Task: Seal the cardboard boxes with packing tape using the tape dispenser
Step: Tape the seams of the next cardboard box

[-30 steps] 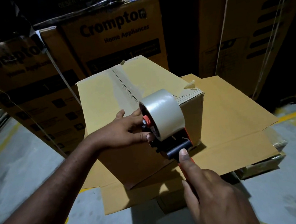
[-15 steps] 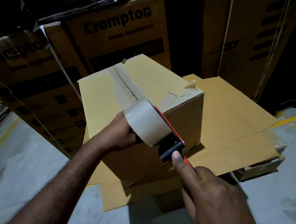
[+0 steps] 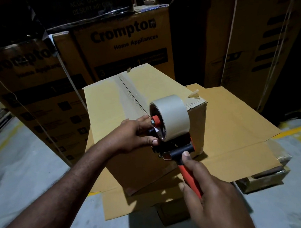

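Holding tape dispenser [image 3: 172, 119] at box's [image 3: 104, 107] near top edge.

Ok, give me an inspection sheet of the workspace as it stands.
Surface: grey concrete floor, yellow lines.
Job's things: cardboard box, tape strip along its top seam; tape dispenser at its near edge, roll loaded.
Clutter: flattened cardboard under the box.
Grippers: left hand pinches the dispenser beside the roll; right hand grips its red handle.
Cables: nothing seen.
Surroundings: strapped printed cartons stacked behind.
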